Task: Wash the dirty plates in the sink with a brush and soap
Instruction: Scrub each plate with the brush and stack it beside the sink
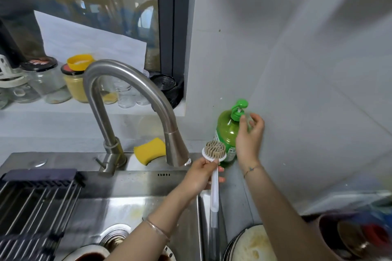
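My left hand (201, 174) grips the white handle of a dish brush (214, 151) just below its head, tan bristles facing up, close beside a green pump bottle of soap (227, 131) on the counter by the wall. My right hand (249, 135) is at the bottle's right shoulder, fingers loosely curled, fingertips by the pump collar, not wrapped round it. A dirty plate (252, 243) with yellowish residue lies on a stack at the bottom right. Another plate (91, 255) with dark sauce sits in the steel sink (137, 203), partly hidden by my left forearm.
A curved steel faucet (127, 82) arches over the sink, no water running. A yellow sponge (149, 150) lies behind it. A dark roll-up rack (36, 201) covers the sink's left part. Jars (74, 82) line the windowsill. Bowls (356, 237) stand at the far right.
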